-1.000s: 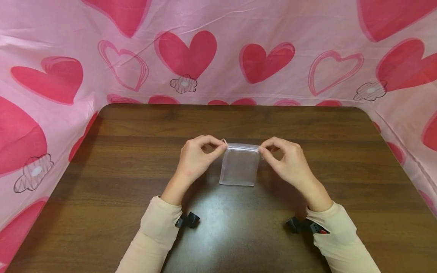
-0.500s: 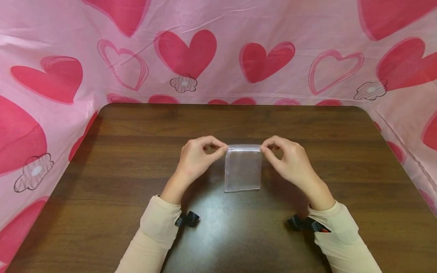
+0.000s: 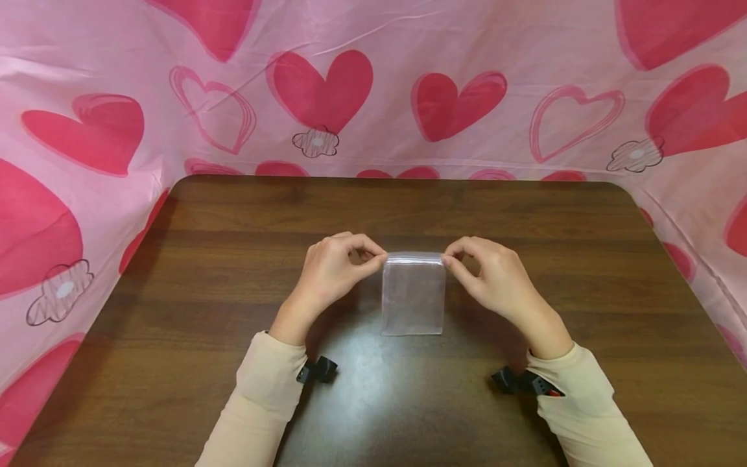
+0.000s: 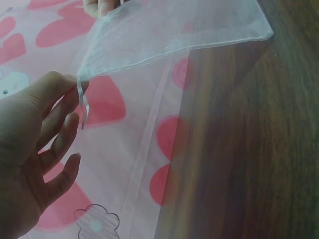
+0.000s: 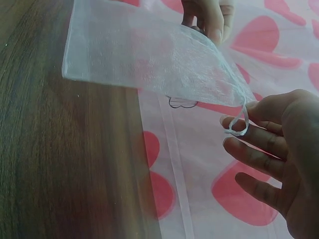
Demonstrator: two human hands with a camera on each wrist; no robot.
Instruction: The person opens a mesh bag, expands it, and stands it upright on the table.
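Observation:
A sheer white organza drawstring bag hangs flat between the two hands, its gathered band at the top. At the band's left corner the left hand pinches it between thumb and forefinger. The right hand pinches the opposite corner the same way. In the left wrist view a short white ribbon end dangles by the left fingers, whose other fingers are spread loosely. A small loop of drawstring hangs beside the right thumb in the right wrist view. Through the mesh, no contents show.
A brown wood-grain table lies beneath the hands. Pink cloth with red hearts rises behind it and along both sides. Black wrist cameras sit at both beige sleeves.
The bag has straightened from a slight slant and now hangs lower in the head view. Both hands keep their pinch and have barely shifted.

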